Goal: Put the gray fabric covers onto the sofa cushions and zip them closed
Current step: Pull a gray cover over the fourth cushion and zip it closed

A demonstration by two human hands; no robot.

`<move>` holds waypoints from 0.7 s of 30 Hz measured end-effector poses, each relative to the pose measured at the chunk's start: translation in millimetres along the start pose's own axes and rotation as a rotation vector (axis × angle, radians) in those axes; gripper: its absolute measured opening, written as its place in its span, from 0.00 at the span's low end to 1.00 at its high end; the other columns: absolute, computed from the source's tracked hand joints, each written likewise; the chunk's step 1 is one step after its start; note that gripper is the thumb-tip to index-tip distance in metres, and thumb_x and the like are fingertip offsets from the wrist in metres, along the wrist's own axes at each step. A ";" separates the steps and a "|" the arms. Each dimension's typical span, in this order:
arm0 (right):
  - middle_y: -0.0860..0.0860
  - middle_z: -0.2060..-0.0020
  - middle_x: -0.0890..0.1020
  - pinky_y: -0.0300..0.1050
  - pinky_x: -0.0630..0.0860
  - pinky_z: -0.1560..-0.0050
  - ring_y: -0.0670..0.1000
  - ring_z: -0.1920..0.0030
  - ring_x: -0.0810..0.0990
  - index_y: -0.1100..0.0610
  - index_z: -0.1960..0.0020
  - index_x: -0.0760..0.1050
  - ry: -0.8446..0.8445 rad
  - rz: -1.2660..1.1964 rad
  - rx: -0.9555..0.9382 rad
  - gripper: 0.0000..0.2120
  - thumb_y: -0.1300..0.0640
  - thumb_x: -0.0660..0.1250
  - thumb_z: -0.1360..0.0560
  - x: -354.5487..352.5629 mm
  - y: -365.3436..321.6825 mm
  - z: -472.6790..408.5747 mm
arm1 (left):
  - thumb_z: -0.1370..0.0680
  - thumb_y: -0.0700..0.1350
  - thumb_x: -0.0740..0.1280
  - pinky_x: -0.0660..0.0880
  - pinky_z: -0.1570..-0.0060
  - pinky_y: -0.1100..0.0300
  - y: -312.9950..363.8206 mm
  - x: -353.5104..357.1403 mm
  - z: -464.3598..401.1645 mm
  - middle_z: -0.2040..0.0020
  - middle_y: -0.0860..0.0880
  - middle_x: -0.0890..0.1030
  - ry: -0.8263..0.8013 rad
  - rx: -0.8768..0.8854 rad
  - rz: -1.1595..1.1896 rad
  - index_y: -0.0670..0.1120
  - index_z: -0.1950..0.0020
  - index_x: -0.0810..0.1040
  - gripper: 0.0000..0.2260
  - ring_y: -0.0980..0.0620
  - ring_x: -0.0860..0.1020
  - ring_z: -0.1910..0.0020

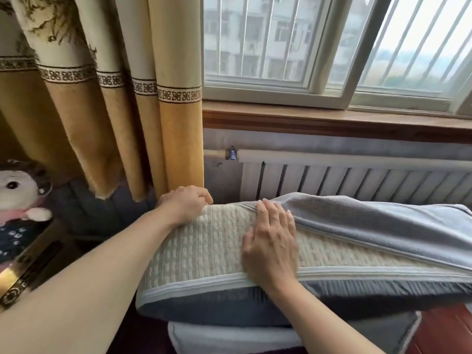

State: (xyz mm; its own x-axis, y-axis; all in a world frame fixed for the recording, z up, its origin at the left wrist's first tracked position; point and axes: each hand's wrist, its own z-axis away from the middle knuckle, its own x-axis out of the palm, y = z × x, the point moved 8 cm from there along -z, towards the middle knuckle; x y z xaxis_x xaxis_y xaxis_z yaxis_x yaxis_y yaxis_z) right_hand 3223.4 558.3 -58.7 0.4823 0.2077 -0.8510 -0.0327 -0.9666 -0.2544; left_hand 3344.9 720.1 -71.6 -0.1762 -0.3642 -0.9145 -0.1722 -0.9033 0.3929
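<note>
Behind cushion (204,241), left hand (186,203) fingertips

I get one view only, head-worn wide-angle, looking forward and down from the person's eye level. It faces a window (332,47) wall, with the radiator (357,180) below it and a curtain (115,111) at upper left. Both forearms enter from the bottom edge, so the hands and the cushion (204,246) sit close, mid-frame. Edges bend from lens distortion. No second view to share anything with.
</note>
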 end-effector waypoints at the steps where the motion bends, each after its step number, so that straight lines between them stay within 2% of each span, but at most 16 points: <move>1: 0.54 0.30 0.69 0.50 0.51 0.26 0.54 0.28 0.63 0.59 0.29 0.66 -0.005 0.008 -0.001 0.31 0.49 0.48 0.28 0.4 -1.0 -0.9 | 0.21 0.47 0.52 0.70 0.39 0.50 3.2 1.6 -1.5 0.42 0.57 0.79 -0.045 0.020 0.005 0.61 0.50 0.78 0.15 0.51 0.74 0.42; 4: 0.54 0.29 0.67 0.48 0.48 0.26 0.53 0.27 0.61 0.58 0.28 0.65 -0.019 0.026 -0.022 0.32 0.48 0.45 0.29 0.6 -2.6 -2.3 | 0.21 0.44 0.54 0.71 0.39 0.51 8.6 4.8 -6.3 0.46 0.56 0.80 -0.164 0.046 0.047 0.58 0.56 0.79 0.16 0.52 0.75 0.44; 7: 0.54 0.28 0.67 0.45 0.43 0.26 0.53 0.26 0.61 0.58 0.28 0.65 -0.033 0.023 -0.032 0.32 0.47 0.45 0.27 4.5 -6.6 -4.0 | 0.21 0.43 0.59 0.72 0.41 0.55 12.0 12.8 -5.2 0.49 0.52 0.81 -0.329 0.033 0.143 0.50 0.53 0.83 0.12 0.52 0.77 0.46; 11: 0.54 0.32 0.71 0.45 0.45 0.28 0.53 0.29 0.65 0.57 0.30 0.68 -0.040 0.029 -0.054 0.30 0.45 0.50 0.27 7.9 -12.6 -6.3 | 0.25 0.48 0.64 0.76 0.44 0.51 -3.7 16.6 -10.9 0.50 0.46 0.83 -0.436 -0.108 0.221 0.45 0.53 0.83 0.10 0.48 0.81 0.50; 14: 0.53 0.33 0.73 0.45 0.47 0.28 0.53 0.30 0.67 0.57 0.31 0.70 -0.032 0.006 -0.054 0.29 0.45 0.52 0.27 9.4 -11.5 -10.7 | 0.24 0.45 0.64 0.78 0.50 0.52 -10.9 24.5 -12.1 0.48 0.44 0.82 -0.539 -0.217 0.221 0.42 0.47 0.81 0.11 0.47 0.82 0.52; 18: 0.52 0.35 0.75 0.46 0.52 0.29 0.52 0.32 0.70 0.57 0.34 0.73 0.005 -0.021 -0.075 0.27 0.45 0.54 0.27 6.6 -12.5 -13.6 | 0.22 0.40 0.63 0.78 0.49 0.54 -14.7 26.8 -20.9 0.44 0.42 0.80 -0.545 -0.232 0.062 0.39 0.43 0.79 0.11 0.46 0.80 0.48; 21: 0.52 0.36 0.77 0.45 0.53 0.29 0.51 0.33 0.71 0.57 0.35 0.74 0.033 -0.051 -0.091 0.26 0.45 0.55 0.28 4.9 -12.9 -14.2 | 0.23 0.39 0.64 0.76 0.53 0.58 -19.2 22.5 -28.3 0.46 0.44 0.79 -0.468 -0.212 0.008 0.38 0.45 0.79 0.09 0.46 0.78 0.47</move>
State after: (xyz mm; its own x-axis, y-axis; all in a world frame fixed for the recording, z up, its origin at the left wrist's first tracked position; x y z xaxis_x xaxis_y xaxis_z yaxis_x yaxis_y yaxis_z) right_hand 3238.6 569.6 -53.1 0.5096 0.2530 -0.8224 0.0714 -0.9649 -0.2526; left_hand 3371.6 722.8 -102.5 -0.6001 -0.2744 -0.7514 0.0230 -0.9448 0.3267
